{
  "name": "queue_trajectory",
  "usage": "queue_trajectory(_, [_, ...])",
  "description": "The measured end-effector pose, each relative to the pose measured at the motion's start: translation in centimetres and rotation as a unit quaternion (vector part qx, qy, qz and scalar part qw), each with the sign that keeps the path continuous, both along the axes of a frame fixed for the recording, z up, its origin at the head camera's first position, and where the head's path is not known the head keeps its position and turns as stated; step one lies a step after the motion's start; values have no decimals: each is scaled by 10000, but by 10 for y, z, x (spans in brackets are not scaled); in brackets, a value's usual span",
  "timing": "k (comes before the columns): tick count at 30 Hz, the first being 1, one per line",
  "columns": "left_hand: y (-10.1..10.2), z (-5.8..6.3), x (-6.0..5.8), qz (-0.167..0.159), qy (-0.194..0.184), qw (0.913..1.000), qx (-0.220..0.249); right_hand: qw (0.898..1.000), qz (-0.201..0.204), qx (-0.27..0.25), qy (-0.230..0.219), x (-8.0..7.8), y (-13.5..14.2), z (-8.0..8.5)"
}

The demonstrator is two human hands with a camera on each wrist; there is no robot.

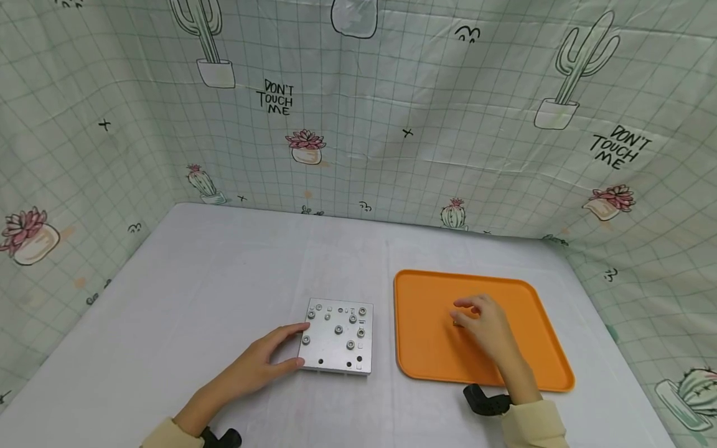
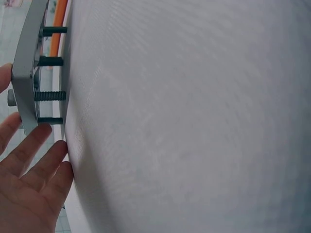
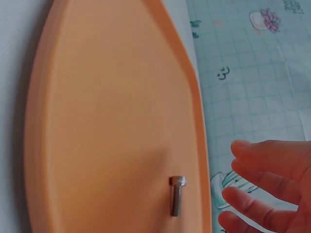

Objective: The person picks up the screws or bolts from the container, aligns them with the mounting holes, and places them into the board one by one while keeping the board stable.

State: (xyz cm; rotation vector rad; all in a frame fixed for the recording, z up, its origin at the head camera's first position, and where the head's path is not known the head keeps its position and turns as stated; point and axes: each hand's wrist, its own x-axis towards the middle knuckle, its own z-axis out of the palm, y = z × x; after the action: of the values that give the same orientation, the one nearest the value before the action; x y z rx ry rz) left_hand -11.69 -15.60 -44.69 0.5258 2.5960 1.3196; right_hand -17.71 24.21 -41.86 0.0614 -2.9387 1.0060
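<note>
A square silver metal plate (image 1: 330, 351) with several socket head bolts set in its holes lies in front of me, raised on the threaded bolt shanks (image 2: 50, 95) that stick out below. My left hand (image 1: 260, 367) touches its left edge with thumb and index finger; the other fingers (image 2: 57, 155) extend beside and below it. Over the orange tray (image 1: 426, 323), my right hand (image 1: 490, 326) hovers with thumb and fingers apart. Beneath it a single socket head bolt (image 3: 176, 196) lies on the tray, not touched by the fingers in the right wrist view.
A white cloth (image 1: 235, 267) covers the table. Behind it and at both sides hangs a grid-patterned curtain (image 1: 358, 149) with cactus prints. The tray has a low raised rim and stands to the right of the plate, with a gap between them.
</note>
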Motion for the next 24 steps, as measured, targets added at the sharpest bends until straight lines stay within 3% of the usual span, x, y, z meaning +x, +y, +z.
queue_trajectory(24, [0,-1,-2,25,-73,10000,-7,9976,-76,668,-183,-1,7,-21])
